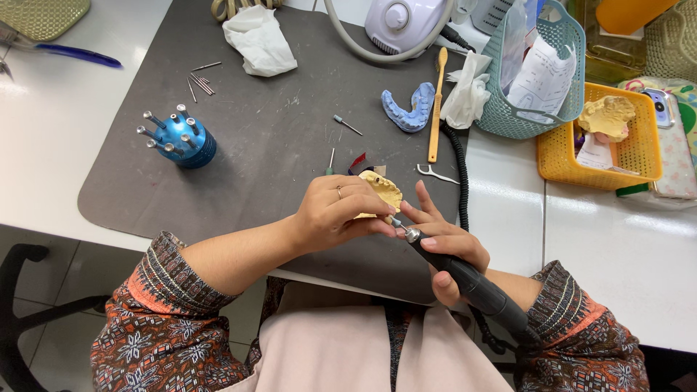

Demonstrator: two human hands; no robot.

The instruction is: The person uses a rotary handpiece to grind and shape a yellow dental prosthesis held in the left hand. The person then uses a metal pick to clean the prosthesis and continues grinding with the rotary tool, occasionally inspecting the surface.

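The left hand [337, 214] holds a yellow plaster teeth model [381, 190] just above the near edge of the grey mat [276, 131]. Its grip is closed around the model, with the fingers curled over the top and a ring on one finger. The right hand [443, 247] holds a black rotary tool [465, 279] like a pen; its grip is pressed together around the tool body. The thin metal tip of the tool touches the lower side of the model, between both hands.

Further on the mat stand a blue round holder with metal bits [178, 138], a blue dental tray [410, 109], a wooden toothbrush [437, 105] and a crumpled white tissue [258, 40]. On the white desk [617, 247], to the right, there are a green basket [537, 72] and a yellow basket [602, 138].
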